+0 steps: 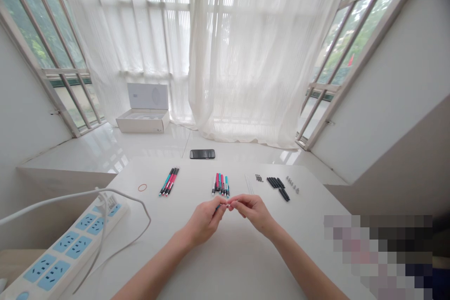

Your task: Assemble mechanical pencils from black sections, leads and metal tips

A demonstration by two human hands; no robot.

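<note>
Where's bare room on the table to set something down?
Between the left pen bundle and the middle pen row; also between left forearm and right forearm. Crowded: right of that row, thin white rods, small dark parts, black tubes, grey tips.

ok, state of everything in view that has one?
Left hand: pinching small teal piece
Right hand: fingertips pinched together, beside left hand's
Leftmost pens: lying side by side
Black tubular pieces: lying loose
Rubber band: lying loose
White box: lid open
Power strip: white plug inserted
Sheer curtains: drawn
</note>
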